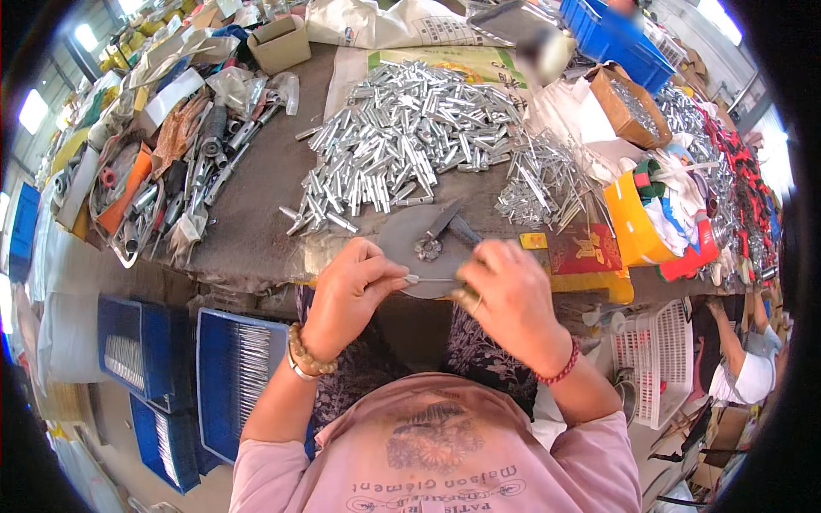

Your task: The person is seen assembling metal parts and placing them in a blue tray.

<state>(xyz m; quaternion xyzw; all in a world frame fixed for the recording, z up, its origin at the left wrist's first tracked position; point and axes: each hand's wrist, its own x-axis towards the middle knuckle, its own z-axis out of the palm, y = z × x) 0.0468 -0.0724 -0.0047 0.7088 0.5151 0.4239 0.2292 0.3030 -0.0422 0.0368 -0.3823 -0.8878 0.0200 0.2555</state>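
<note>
Between my hands a thin metal rod (434,280) runs level over the near part of a round grey plate (395,238). My left hand (352,286) pinches its thicker left end between thumb and fingertips. At the other end my right hand (517,295) has its fingers closed, slightly blurred, and they seem to grip the rod. On the plate lie a hammer (445,219) with a dark head and a small clump of metal bits (428,248). Beyond the plate spreads a big heap of silvery metal tubes (419,128), with a smaller pile of thin metal pins (543,175) to its right.
Bagged tools and parts (175,171) crowd the table's left. At right stand a yellow container (637,218) with cloths and a cardboard box (633,111) of small metal parts. Blue crates (205,368) with rods sit low left; a white basket (654,363) stands low right, near another person (748,368).
</note>
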